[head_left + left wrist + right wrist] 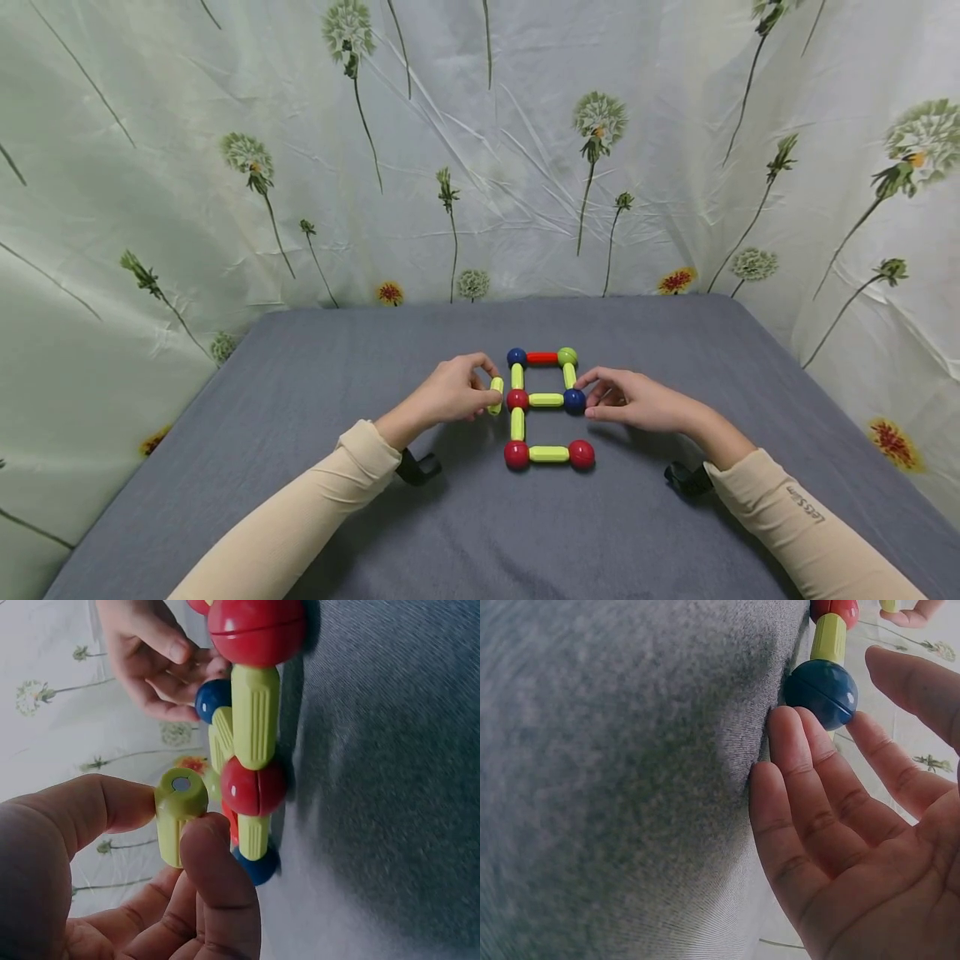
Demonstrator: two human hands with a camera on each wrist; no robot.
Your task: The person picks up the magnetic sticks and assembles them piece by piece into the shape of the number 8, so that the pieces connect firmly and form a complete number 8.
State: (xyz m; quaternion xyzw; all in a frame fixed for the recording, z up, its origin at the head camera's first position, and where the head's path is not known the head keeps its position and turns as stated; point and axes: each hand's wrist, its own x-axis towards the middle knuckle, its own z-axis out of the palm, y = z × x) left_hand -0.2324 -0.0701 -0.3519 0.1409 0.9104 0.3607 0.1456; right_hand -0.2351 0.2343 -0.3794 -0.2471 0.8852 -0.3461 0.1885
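Pinching yellow rod [178,814]: left hand [448,393] | right hand [637,402]: fingers relaxed, touching blue ball [821,691]

Yellow-green rods [546,400], red and blue balls [575,401], grey cloth [300,467].

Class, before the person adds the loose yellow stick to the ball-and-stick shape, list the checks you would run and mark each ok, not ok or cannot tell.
1. Loose yellow stick held firmly: left hand pinches it between thumb and fingers. Ok.
2. Stick close to the middle red ball: right beside it. Ok.
3. Shape steadied: right hand has straight fingers against the blue ball. Ok.
4. Shape flat on the grey cloth. Ok.
5. Stick's end lined up with the ball: cannot tell.
6. Existing joints all closed: in the head view they look closed. Ok.
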